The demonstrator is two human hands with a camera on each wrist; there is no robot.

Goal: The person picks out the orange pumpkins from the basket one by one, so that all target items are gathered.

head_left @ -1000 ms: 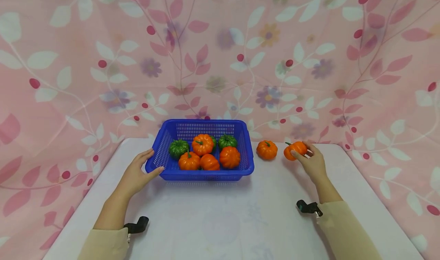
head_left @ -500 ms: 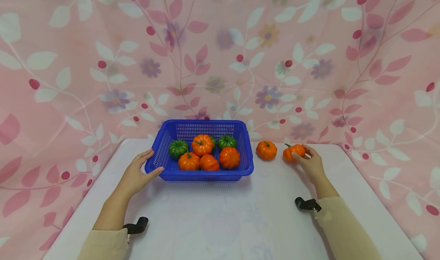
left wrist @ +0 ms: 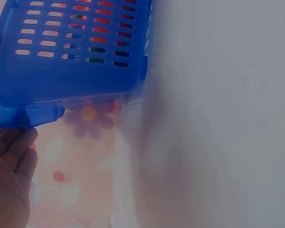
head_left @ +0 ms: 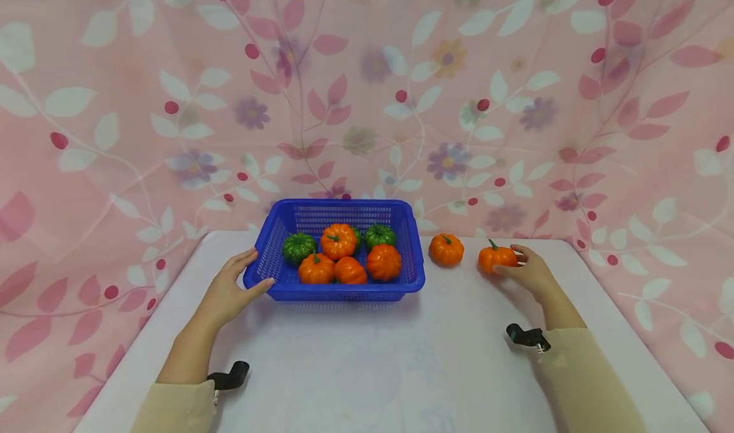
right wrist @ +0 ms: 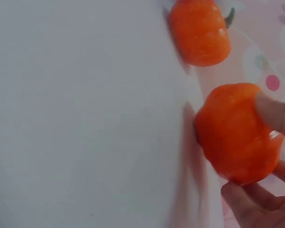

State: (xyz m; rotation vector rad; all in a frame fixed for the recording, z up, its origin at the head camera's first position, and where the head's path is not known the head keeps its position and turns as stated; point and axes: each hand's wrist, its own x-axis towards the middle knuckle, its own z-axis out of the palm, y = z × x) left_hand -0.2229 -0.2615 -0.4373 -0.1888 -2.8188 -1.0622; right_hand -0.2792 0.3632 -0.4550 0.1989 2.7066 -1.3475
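Observation:
In the head view my left hand (head_left: 228, 293) rests against the left end of a blue plastic basket (head_left: 344, 291), fingers fairly straight at its rim. The left wrist view shows fingertips at the rim's underside. Inside the basket lie several small pumpkins, some orange (head_left: 338, 241), some green (head_left: 299, 248). To the right, my right hand (head_left: 533, 272) holds a small orange pumpkin (head_left: 494, 257) between thumb and fingers; it stands stem up at the table's back edge. In the right wrist view the thumb lies over this pumpkin (right wrist: 235, 135), fingertips on its lower side.
Another orange pumpkin (head_left: 446, 250) sits between the basket and my right hand. A white cloth covers the table (head_left: 367, 363). Behind it hangs a pink floral curtain (head_left: 355, 102). A small black camera (head_left: 527, 337) is strapped at each wrist.
My right hand has shifted to the right, and the pumpkin at it has turned from tilted to stem up, moving slightly right since half a second ago. My left hand and the basket stay put.

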